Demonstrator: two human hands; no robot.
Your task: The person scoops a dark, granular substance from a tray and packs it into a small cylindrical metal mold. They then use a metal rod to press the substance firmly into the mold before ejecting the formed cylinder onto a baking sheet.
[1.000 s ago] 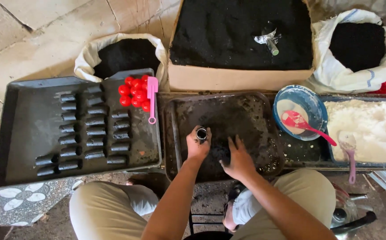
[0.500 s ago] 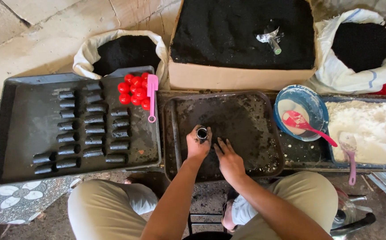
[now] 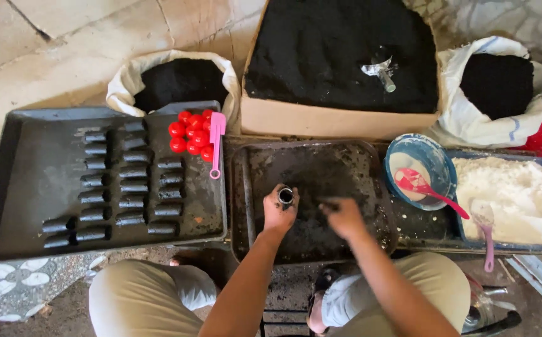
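Observation:
My left hand (image 3: 278, 214) grips a short upright metal tube (image 3: 285, 196), open at the top, over a dark metal tray (image 3: 246, 187) smeared with black powder. My right hand (image 3: 344, 218) hovers just to the right of it above the same tray, blurred, fingers bent and dusted black; whether it holds powder I cannot tell. Left of this tray, a wide black tray (image 3: 27, 156) carries rows of several black cylinders (image 3: 132, 187).
Several red balls (image 3: 190, 134) and a pink scoop (image 3: 216, 140) lie on the black tray's far right corner. A cardboard box (image 3: 339, 118) of black powder with a metal scoop (image 3: 380, 70), two white sacks (image 3: 127, 84) (image 3: 471, 125), a bowl with a pink spoon (image 3: 421, 181), and a tray of white powder (image 3: 514, 193) surround the work.
My right hand has moved from the tray's front, close beside the left hand, up and to the right. The left hand keeps its hold on the tube.

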